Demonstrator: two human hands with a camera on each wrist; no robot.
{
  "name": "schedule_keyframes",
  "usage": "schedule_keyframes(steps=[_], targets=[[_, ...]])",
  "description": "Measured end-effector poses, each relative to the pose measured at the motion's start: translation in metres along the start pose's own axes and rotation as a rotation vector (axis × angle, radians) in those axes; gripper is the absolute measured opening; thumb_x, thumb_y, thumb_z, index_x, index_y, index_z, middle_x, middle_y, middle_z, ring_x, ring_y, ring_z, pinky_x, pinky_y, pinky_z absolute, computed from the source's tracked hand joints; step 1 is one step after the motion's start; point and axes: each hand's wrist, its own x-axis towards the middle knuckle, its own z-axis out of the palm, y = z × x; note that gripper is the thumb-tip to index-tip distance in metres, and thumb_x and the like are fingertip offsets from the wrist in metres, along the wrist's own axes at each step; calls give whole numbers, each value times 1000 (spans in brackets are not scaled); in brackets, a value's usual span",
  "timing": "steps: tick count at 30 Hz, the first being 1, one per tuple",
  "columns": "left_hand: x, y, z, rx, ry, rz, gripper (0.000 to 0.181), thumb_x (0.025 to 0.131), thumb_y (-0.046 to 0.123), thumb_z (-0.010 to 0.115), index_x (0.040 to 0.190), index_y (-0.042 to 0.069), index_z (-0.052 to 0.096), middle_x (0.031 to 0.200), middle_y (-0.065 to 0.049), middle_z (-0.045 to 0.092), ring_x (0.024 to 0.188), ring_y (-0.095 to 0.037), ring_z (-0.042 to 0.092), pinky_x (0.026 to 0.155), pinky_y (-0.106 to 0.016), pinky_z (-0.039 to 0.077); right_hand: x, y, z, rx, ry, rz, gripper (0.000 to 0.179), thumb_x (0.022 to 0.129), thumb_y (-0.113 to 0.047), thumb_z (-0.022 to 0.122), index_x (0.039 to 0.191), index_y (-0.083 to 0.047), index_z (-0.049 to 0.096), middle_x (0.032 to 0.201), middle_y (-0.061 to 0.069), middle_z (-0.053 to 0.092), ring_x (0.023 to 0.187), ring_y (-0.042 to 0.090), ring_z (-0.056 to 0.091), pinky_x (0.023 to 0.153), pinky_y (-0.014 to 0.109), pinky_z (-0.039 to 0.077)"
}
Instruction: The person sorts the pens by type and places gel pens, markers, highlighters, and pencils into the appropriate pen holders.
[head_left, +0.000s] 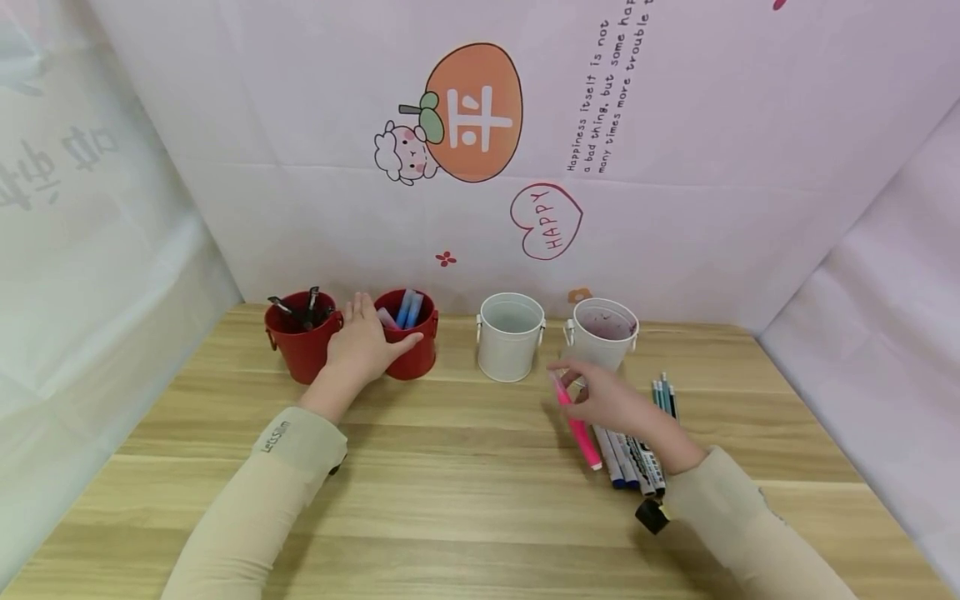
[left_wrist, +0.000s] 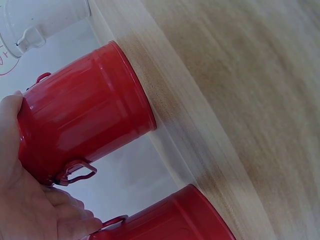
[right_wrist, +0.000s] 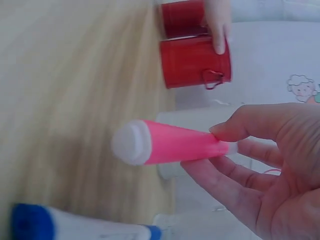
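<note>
My right hand (head_left: 611,404) pinches a pink highlighter (head_left: 580,429) between thumb and fingers. The highlighter is held at a tilt above the table, its white end (right_wrist: 132,142) pointing down. At the second red bucket (head_left: 414,357), which holds blue and pink pens (head_left: 409,308), my left hand (head_left: 363,346) touches the rim. Its thumb is stretched along the front and its fingers extend between the two red buckets. Black pens (head_left: 310,308) stand in the other red bucket (head_left: 300,354) on the left.
Two white buckets, one in the middle (head_left: 508,350) and one (head_left: 604,329) behind my right hand, stand near the back wall. White markers (head_left: 630,467) and several pencils (head_left: 664,393) lie partly under my right forearm. A black object (head_left: 652,516) is by the right cuff.
</note>
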Motion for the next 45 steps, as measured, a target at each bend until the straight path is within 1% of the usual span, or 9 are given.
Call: schedule_keyframes(steps=[4,11,15,17,22,25,32,39,45], targets=[[0,0,1,1,1,1,119,92,67,60,158,-12,1,167,-30,3,153,-46,7,105,-61,42,3,-7,-8,16,16,-12,59,88,8,70,144,1,52,116,21,62,84,24,66,68,35,58],[0,0,0,1,-1,2,120,92,68,60,158,-12,1,167,-30,3,153,-46,6,105,-61,42,10,-15,-16,56,57,-70,57,90,6,71,142,2,51,119,24,62,86,28,70,72,39,61],[-1,0,0,-1,0,3,119,92,68,60,158,-12,1,167,-30,3,153,-46,7,106,-61,41,15,-17,-17,108,73,-56,58,92,5,70,146,2,49,123,25,60,88,28,70,72,39,61],[-1,0,-1,-3,1,4,119,92,68,60,158,-12,1,167,-30,3,153,-46,7,107,-61,41,18,-18,-17,139,80,-53,59,92,5,69,147,1,47,124,25,59,87,28,70,72,41,61],[-1,1,-1,-3,4,3,119,92,68,60,158,-12,1,167,-30,3,153,-46,7,107,-62,40,27,-23,-16,209,111,-78,61,92,9,67,148,1,46,123,27,57,83,27,70,71,46,62],[-2,1,-1,-2,4,1,119,92,68,60,158,-12,1,167,-30,3,153,-46,7,107,-61,40,32,-28,-16,245,150,-81,62,91,10,67,149,-1,46,123,27,57,83,28,68,72,47,63],[-1,0,0,-3,3,-1,120,92,68,60,158,-12,1,167,-30,3,154,-46,7,106,-61,42,44,-41,-16,322,254,-98,64,91,9,68,150,-3,46,125,26,58,87,29,66,72,40,63],[-1,-1,0,-1,3,-1,119,92,67,61,158,-12,2,167,-30,3,154,-46,6,106,-61,42,61,-50,-8,437,309,-110,63,91,8,69,149,-4,47,126,27,58,86,21,65,71,33,62],[-1,-1,-1,-1,1,3,118,92,67,61,158,-12,2,167,-30,3,154,-46,6,106,-61,41,72,-53,1,495,354,-151,64,92,7,70,150,-6,48,128,24,58,86,18,66,72,34,63]])
